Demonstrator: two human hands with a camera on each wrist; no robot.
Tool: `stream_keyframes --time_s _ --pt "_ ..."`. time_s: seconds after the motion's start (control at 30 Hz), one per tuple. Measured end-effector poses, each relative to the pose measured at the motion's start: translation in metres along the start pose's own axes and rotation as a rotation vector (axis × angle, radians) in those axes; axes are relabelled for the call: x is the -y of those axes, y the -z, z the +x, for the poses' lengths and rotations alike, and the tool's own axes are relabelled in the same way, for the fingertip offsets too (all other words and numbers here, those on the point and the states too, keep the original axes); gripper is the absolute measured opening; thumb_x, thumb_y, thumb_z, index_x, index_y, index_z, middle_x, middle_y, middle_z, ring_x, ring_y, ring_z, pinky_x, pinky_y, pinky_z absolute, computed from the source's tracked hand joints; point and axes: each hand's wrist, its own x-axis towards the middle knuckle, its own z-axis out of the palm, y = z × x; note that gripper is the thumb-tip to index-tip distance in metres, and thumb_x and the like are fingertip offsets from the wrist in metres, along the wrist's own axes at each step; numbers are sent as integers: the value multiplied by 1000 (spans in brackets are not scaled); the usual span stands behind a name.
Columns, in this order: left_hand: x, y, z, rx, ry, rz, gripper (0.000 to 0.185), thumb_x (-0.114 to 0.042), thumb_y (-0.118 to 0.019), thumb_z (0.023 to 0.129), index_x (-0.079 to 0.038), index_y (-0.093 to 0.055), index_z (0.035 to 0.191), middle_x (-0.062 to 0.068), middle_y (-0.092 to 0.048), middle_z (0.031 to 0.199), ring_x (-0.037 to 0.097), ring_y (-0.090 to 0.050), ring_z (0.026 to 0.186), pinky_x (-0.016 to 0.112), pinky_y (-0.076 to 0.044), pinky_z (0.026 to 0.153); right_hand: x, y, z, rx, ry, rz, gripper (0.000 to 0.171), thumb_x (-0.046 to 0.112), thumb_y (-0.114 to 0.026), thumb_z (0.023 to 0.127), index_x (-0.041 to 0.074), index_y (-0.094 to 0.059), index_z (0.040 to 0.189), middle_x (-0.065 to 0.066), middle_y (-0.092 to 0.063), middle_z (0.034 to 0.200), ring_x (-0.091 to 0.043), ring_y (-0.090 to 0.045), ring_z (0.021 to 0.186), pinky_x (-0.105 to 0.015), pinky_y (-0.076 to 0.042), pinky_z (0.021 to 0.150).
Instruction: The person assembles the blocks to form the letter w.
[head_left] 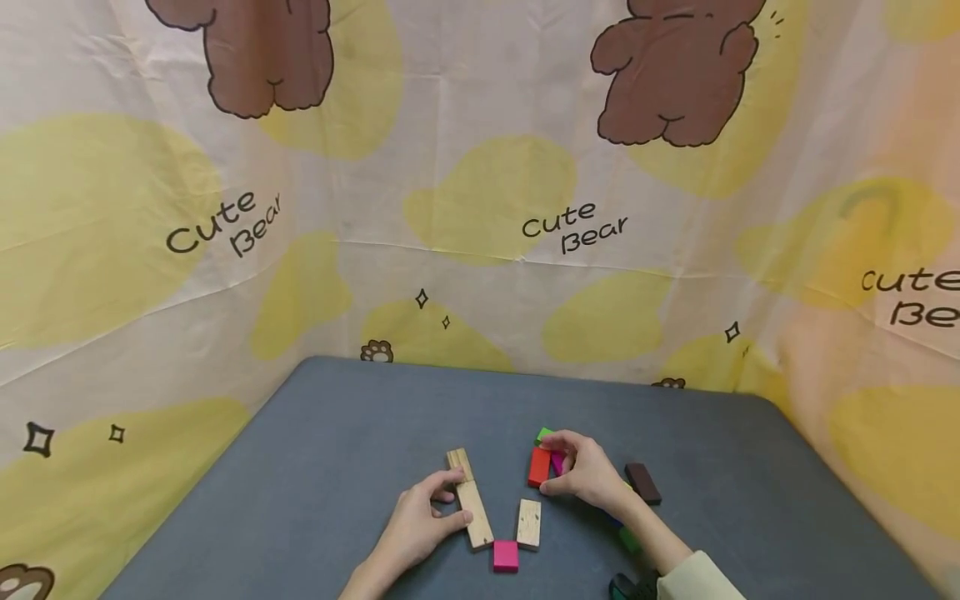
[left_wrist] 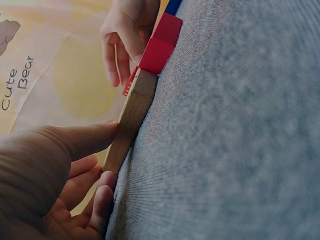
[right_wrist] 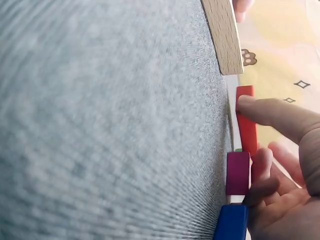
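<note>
Wooden blocks (head_left: 476,517) are lying end-to-end, lower centre, left hand (head_left: 420,518) pinching them. Right hand (head_left: 592,477) is gripping red block (head_left: 537,467); brown block (head_left: 642,483) is seemingly waiting.

From head: looks forward and down, farther off, over table (head_left: 360,417). From either wrist: skims same table low and close, turned sideways. From head and right wrist: catches same red block (head_left: 538,467).

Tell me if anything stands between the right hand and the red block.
Nothing visible does: the right hand holds the red block between thumb and fingers. A purple block lies close beside it, on the palm side, but does not keep the thumb or fingers off the red block.
</note>
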Motion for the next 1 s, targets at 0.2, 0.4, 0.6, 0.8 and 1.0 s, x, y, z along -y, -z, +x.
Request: stream_keyframes --time_s 0.2,0.4,0.6,0.8,1.0 --pt "1 0 0 -1 -1 -5 55 -22 -84 80 -10 -63 129 8 -64 123 24 -61 99 36 -48 71 3 -2 -1 -7 31 -9 61 15 -93 66 6 -66 120 -2 -64 106 -21 -53 84 -31 -45 69" --pt "1 0 0 -4 -4 3 55 -23 -84 80 -10 -63 129 8 -64 122 24 -61 99 35 -48 70 11 0 -7 25 27 107 62 13 -92 68 3 -63 122 -7 -65 116 -27 -59 101 -33 -54 76" --pt "0 0 0 -8 -12 11 55 -22 -84 80 -10 -63 129 8 -64 123 24 -61 99 35 -48 71 16 3 -13 90 31 148 63 10 -90 70 -1 -61 125 -9 -65 120 -28 -61 103 -32 -54 78" --pt "1 -1 0 -7 -15 14 54 -23 -84 80 -10 -63 128 8 -64 122 24 -61 99 34 -48 70 14 0 -14 44 4 114 55 9 -90 70 4 -65 120 -7 -65 115 -26 -61 94 -32 -54 78" --pt "1 -1 1 0 -5 11 54 -23 -84 80 -11 -64 128 8 -64 121 23 -61 98 36 -48 71 17 -4 -11 21 9 40 54 10 -91 68 7 -68 117 -5 -65 111 -24 -58 89 -33 -52 75"
